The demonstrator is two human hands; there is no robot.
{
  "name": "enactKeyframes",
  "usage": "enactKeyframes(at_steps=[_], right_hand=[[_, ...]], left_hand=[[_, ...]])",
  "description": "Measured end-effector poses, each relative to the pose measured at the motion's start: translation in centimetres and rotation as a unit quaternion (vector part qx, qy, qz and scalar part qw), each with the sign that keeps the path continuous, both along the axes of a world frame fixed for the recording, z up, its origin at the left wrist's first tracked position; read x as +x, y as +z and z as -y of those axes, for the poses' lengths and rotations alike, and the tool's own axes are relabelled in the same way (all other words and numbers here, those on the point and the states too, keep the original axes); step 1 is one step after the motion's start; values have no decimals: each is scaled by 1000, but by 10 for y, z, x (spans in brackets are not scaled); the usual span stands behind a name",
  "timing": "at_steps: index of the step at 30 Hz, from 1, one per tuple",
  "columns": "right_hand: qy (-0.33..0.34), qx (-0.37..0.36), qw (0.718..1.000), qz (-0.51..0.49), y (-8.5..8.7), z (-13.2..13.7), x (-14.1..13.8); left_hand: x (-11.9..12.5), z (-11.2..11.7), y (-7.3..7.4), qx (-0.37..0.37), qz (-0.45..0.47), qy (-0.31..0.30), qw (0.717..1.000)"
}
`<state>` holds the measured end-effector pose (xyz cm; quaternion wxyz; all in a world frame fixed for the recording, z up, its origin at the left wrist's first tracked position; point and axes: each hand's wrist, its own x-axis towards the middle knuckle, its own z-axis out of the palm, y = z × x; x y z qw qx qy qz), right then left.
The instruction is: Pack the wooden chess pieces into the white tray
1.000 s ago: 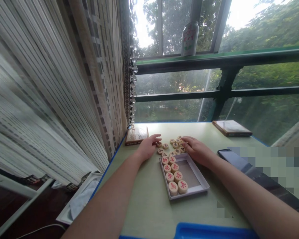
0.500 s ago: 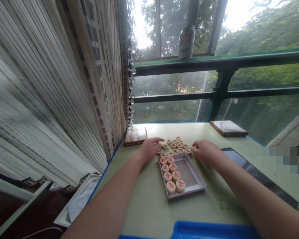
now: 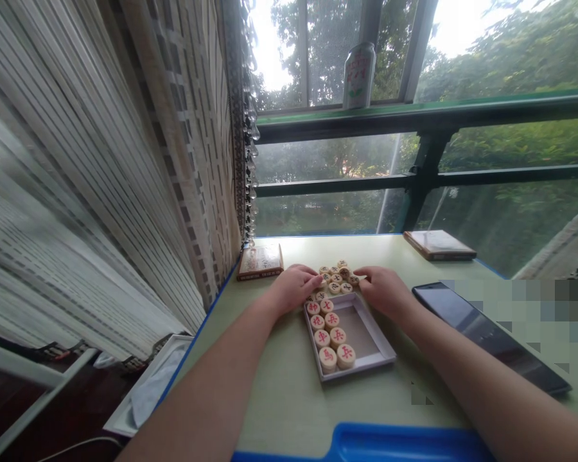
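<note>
Both of my hands rest at the edges of a loose cluster of round xiangqi pieces [image 3: 336, 278] with dark characters, just beyond a shallow white box [image 3: 373, 333]. My left hand [image 3: 296, 286] lies along the cluster's left side, fingers stretched and touching the nearest pieces. From the right, my right hand [image 3: 381, 286] reaches in with its fingers extended against the outermost piece. Some pieces are bunched, and one seems to sit on others. Inside the box, red-lettered xiangqi pieces [image 3: 338, 337] stand in two columns on the left; its right part shows bare floor.
A dark tablet [image 3: 491, 337] lies beside my right forearm. Two flat boxes stand at the back, one on the left [image 3: 260, 262] and one on the right [image 3: 440, 245]. A can [image 3: 359, 76] is on the window ledge. A blue tray-like edge [image 3: 404, 443] is at the front.
My hands have moved closer together, the left one rightward and the right one leftward. Between them the dark-lettered pieces are bunched more tightly. The red-lettered pieces stay in the box.
</note>
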<state>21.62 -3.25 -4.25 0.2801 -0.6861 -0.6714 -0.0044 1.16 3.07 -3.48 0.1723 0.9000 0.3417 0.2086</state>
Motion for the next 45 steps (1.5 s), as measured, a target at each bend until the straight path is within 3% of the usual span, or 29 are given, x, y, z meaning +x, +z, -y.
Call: enactKeyframes(at_steps=[4, 11, 25, 30, 34, 45], right_hand=[[4, 2, 1000, -18, -3, -3, 3], [117, 20, 993, -25, -19, -15, 10], [113, 1, 993, -41, -19, -18, 13], [44, -5, 993, -111, -20, -17, 12], [33, -18, 986, -162, -20, -17, 12], [38, -16, 985, -170, -23, -18, 11]], left_hand=[[-2, 0, -2, 39, -22, 27, 999], [-4, -1, -6, 61, -36, 28, 997], [-1, 5, 1, 56, -13, 9, 998], [-1, 2, -1, 51, -27, -6, 998], [-2, 0, -1, 38, -37, -11, 999], [1, 1, 0, 91, -68, 7, 994]])
